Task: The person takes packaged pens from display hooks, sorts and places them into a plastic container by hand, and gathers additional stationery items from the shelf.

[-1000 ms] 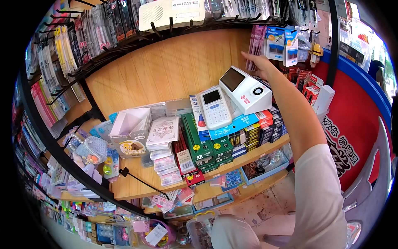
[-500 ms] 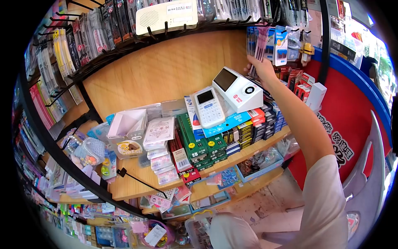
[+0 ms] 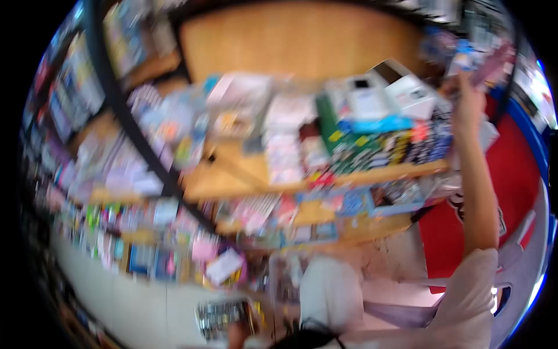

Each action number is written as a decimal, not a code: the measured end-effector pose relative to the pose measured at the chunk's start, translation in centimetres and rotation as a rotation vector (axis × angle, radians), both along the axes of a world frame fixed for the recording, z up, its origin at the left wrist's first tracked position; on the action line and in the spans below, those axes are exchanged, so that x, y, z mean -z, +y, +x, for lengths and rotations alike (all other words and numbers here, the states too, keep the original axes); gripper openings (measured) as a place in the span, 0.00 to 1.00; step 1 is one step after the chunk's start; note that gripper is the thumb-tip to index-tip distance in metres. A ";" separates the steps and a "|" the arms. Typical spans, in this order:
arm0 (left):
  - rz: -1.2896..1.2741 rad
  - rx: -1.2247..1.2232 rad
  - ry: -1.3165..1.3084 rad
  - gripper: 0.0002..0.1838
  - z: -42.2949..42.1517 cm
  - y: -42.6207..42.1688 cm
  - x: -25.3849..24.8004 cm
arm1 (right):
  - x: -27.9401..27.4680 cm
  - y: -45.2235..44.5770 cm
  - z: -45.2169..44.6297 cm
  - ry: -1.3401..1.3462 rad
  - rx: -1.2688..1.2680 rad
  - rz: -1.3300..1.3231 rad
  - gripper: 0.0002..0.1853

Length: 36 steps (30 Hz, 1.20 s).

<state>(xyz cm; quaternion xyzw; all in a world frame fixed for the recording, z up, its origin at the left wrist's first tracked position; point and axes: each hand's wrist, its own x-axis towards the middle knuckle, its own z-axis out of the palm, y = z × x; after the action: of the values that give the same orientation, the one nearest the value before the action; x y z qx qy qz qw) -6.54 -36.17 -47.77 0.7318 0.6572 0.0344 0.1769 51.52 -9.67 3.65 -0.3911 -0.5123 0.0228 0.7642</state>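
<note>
At the upper right, my right arm is stretched out and my right hand [image 3: 467, 96] is closed on a slim pink packet [image 3: 493, 65], tilted up to the right. Blur hides what is in the packet. At the bottom edge, part of my left hand [image 3: 238, 335] shows, with its thumb side against a flat pack [image 3: 220, 319] of dark and silvery strips. The fingers on that pack are mostly hidden. Left of my right hand stand a white device with a dark screen [image 3: 410, 93] and a white keypad terminal [image 3: 367, 100].
The wooden shelf [image 3: 226, 174] bears green boxes [image 3: 332, 136], stacked white packs [image 3: 283, 148] and an open carton [image 3: 235, 104]. A black frame post [image 3: 125, 110] crosses the left side. A red panel [image 3: 511, 168] and a grey plastic chair [image 3: 526, 256] stand at the right.
The view has swung, so the shelf sits higher and further right. My right hand with the pink packet has come away from the hanging packs. My left hand and its pack have appeared below.
</note>
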 end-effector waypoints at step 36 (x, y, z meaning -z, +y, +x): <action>0.167 -0.097 0.003 0.36 -7.2 2.9 -0.5 | 48.0 -19.6 -48.2 -0.219 -0.911 -2.328 0.35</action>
<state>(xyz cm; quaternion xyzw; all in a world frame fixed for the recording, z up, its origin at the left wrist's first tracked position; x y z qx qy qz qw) -13.78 -33.29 -47.30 0.7115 0.6869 0.0963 0.1127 3.28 -29.22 -44.32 -0.6205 -0.3374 0.6901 -0.1576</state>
